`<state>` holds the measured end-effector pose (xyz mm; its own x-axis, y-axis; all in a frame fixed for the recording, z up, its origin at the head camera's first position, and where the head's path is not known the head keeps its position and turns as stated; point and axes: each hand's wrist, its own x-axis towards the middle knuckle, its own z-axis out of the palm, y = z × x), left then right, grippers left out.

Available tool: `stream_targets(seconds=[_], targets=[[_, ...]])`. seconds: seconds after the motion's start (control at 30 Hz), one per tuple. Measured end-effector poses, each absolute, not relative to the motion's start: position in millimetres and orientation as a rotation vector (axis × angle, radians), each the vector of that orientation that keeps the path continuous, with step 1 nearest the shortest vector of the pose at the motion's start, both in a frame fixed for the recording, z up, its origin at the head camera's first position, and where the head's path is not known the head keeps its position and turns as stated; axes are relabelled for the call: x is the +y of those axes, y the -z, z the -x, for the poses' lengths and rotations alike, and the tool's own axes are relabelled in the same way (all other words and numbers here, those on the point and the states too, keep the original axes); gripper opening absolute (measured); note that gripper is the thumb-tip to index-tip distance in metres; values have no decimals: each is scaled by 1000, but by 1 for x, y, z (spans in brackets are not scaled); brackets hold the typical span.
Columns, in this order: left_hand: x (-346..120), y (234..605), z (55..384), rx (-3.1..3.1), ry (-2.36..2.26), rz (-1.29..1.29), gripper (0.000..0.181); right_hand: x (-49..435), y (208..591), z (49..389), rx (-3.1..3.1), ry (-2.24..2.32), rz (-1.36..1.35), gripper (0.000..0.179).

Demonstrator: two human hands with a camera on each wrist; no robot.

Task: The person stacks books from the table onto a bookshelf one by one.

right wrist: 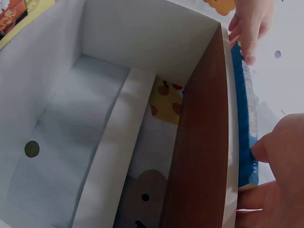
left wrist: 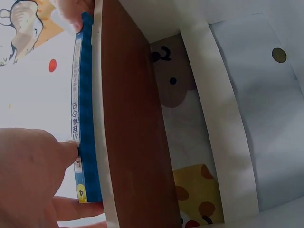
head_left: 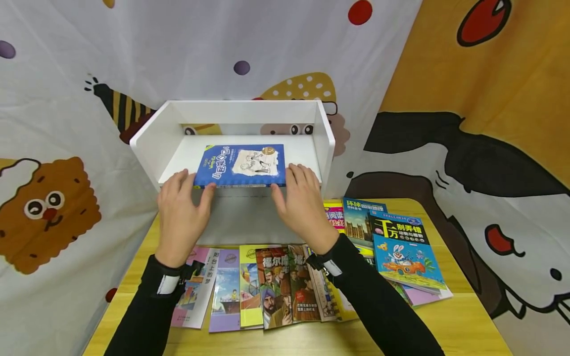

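Note:
A blue book (head_left: 240, 165) with a cartoon sketch on its cover lies flat on the upper board of a small white shelf (head_left: 323, 148), spine along the front edge. My left hand (head_left: 180, 215) holds its left end, thumb on the spine and fingers at the side. At the other end my right hand (head_left: 305, 207) holds it the same way, with the thumb at the spine's right corner. Both wrist views show the blue spine (left wrist: 85, 109) level along the board's edge, each thumb against it. Some fingertips are hidden behind the book's ends.
Several books, among them a purple one (head_left: 226, 291) and a brown comic-style one (head_left: 273, 287), lie in a row on the wooden table (head_left: 147, 277) before the shelf. More books, topped by a blue rabbit one (head_left: 405, 252), overlap at the right. A printed cloth (head_left: 187, 44) hangs behind.

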<state>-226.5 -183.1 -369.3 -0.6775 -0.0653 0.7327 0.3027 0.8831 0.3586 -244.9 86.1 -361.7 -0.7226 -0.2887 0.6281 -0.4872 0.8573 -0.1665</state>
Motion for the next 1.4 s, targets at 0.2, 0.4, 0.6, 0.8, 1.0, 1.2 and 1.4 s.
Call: stream_targets(seconds=[0.2, 0.4, 0.6, 0.8, 1.0, 1.2, 1.4], targets=[[-181, 365, 237, -2231, 576, 137, 63, 81, 352, 254, -2439, -410, -514, 60], [-178, 361, 245, -2252, 585, 112, 61, 79, 344, 260, -2456, -409, -476, 57], [-176, 358, 251, -2282, 602, 74, 63, 78, 339, 263, -2480, -401, -452, 57], [-174, 360, 254, -2284, 601, 64, 63, 78, 341, 264, -2483, -410, -433, 55], [-174, 361, 255, -2275, 614, 83, 62, 78, 341, 264, -2471, -416, -441, 53], [-175, 361, 254, -2303, 594, 91, 64, 77, 343, 262, -2449, -435, -459, 50], [-176, 362, 254, -2319, 587, 89, 64, 77, 346, 261, -2448, -444, -468, 51]])
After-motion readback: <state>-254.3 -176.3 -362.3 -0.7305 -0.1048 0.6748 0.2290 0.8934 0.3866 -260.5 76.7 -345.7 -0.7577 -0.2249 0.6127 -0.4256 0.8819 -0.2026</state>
